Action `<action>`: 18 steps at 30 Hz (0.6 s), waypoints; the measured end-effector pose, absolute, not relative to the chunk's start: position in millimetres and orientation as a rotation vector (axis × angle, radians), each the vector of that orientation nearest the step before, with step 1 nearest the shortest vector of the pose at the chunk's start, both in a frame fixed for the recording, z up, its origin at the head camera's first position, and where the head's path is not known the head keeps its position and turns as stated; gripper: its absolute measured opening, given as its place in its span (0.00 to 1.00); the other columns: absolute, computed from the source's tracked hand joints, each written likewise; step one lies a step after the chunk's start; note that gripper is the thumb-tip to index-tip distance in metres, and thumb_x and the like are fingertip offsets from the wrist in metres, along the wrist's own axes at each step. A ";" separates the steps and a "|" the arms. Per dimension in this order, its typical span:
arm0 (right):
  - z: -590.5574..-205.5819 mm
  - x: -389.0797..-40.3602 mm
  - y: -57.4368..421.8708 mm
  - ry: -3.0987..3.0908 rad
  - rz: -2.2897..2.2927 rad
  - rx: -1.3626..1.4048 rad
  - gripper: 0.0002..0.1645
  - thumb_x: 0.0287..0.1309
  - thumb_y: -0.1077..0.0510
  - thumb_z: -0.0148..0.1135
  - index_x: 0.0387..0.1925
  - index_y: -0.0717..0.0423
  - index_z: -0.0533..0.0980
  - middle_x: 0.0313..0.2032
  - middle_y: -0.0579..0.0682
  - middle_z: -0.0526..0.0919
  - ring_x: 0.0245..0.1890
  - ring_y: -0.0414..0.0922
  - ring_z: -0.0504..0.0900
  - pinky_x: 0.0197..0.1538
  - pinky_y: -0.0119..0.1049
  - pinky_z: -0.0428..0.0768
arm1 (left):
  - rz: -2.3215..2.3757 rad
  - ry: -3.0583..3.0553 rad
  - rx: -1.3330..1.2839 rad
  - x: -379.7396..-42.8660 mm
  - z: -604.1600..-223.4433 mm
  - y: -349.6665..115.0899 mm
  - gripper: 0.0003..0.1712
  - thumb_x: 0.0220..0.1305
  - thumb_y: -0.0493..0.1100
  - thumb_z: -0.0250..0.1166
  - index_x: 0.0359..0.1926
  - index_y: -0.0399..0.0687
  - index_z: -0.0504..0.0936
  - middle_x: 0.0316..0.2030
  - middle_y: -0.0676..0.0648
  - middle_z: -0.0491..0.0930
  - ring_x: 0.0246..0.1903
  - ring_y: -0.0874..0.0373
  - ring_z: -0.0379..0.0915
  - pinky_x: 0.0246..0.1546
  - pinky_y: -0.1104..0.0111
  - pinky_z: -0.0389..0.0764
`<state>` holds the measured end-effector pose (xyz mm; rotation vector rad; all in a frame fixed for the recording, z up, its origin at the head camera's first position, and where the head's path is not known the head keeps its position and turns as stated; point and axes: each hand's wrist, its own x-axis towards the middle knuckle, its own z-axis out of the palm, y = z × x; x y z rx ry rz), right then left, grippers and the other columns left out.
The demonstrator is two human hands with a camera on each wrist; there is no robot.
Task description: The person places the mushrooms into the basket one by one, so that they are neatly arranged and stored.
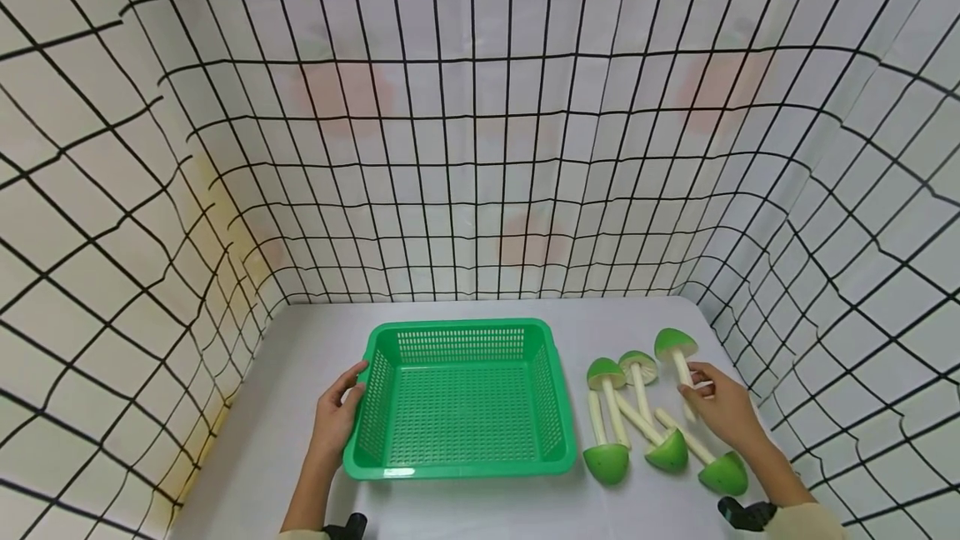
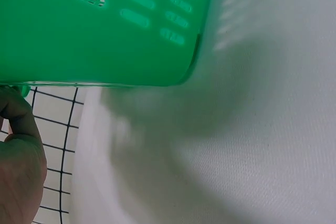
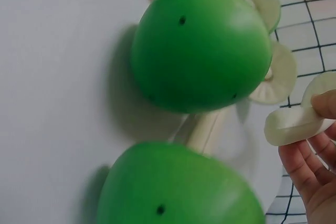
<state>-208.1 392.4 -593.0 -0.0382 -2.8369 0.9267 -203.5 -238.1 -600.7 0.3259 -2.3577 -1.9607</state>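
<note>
A green plastic basket (image 1: 461,473) with slotted walls stands on the white table, with nothing inside it. My left hand (image 1: 334,417) grips the basket's left rim; in the left wrist view its thumb and fingers (image 2: 20,116) are at the rim. At the right, my right hand (image 1: 718,407) pinches the pale stem of a toy mushroom (image 1: 675,345) with a green cap. The stem end (image 3: 294,125) shows between thumb and fingers in the right wrist view. Several like mushrooms (image 1: 607,463) lie in a loose group between the basket and this hand, caps facing different ways.
Black wire grid (image 1: 472,140) encloses the table at the back and both sides, with pale cloth behind it. The mushroom at the front right (image 1: 724,474) lies close to my right wrist. White table surface (image 1: 247,448) extends left of the basket.
</note>
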 end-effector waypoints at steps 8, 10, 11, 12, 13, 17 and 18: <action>-578.0 -210.5 375.7 -2.783 0.983 0.001 0.27 0.68 0.52 0.68 0.63 0.58 0.75 0.47 0.57 0.83 0.37 0.26 0.77 0.31 0.31 0.79 | -1.933 -2.350 0.331 -204.2 -602.9 -235.8 0.21 0.80 0.46 0.54 0.69 0.60 0.77 0.64 0.43 0.73 0.42 0.54 0.76 0.36 0.71 0.81; -573.7 -211.6 370.3 -2.779 1.011 0.001 0.27 0.68 0.51 0.67 0.63 0.58 0.75 0.47 0.57 0.83 0.37 0.27 0.78 0.31 0.31 0.79 | -1.934 -2.346 0.333 -203.8 -602.8 -235.2 0.21 0.80 0.46 0.55 0.69 0.61 0.77 0.65 0.44 0.73 0.43 0.54 0.76 0.37 0.71 0.81; -571.4 -212.0 367.5 -2.779 1.023 0.001 0.27 0.69 0.50 0.67 0.64 0.58 0.74 0.48 0.57 0.83 0.38 0.27 0.78 0.31 0.31 0.80 | -1.933 -2.344 0.334 -203.5 -602.7 -234.9 0.21 0.80 0.46 0.55 0.69 0.61 0.77 0.65 0.44 0.73 0.44 0.54 0.76 0.37 0.71 0.81; -569.2 -212.5 364.8 -2.781 1.033 0.007 0.28 0.69 0.50 0.67 0.64 0.57 0.74 0.48 0.57 0.83 0.38 0.27 0.78 0.32 0.31 0.80 | -1.934 -2.341 0.335 -203.2 -602.5 -234.7 0.21 0.80 0.46 0.55 0.68 0.60 0.77 0.66 0.45 0.73 0.45 0.55 0.75 0.37 0.72 0.81; -567.1 -213.1 362.1 -2.781 1.042 0.015 0.28 0.69 0.50 0.66 0.65 0.57 0.74 0.49 0.57 0.83 0.38 0.26 0.77 0.32 0.31 0.80 | -1.934 -2.340 0.337 -203.1 -602.5 -234.6 0.21 0.80 0.46 0.55 0.68 0.60 0.77 0.66 0.45 0.73 0.45 0.55 0.75 0.38 0.72 0.81; -560.3 -216.6 349.4 -2.760 1.093 0.058 0.28 0.70 0.49 0.66 0.66 0.56 0.73 0.49 0.56 0.82 0.39 0.23 0.76 0.32 0.32 0.81 | -1.921 -2.344 0.335 -202.8 -601.7 -235.0 0.21 0.80 0.46 0.54 0.69 0.59 0.77 0.65 0.44 0.73 0.45 0.56 0.74 0.37 0.72 0.80; -558.7 -217.5 345.5 -2.754 1.107 0.072 0.28 0.70 0.50 0.66 0.66 0.56 0.73 0.49 0.56 0.82 0.39 0.23 0.76 0.32 0.31 0.81 | -1.915 -2.347 0.337 -202.7 -601.5 -235.2 0.21 0.80 0.46 0.54 0.69 0.59 0.77 0.64 0.44 0.74 0.44 0.56 0.74 0.37 0.72 0.80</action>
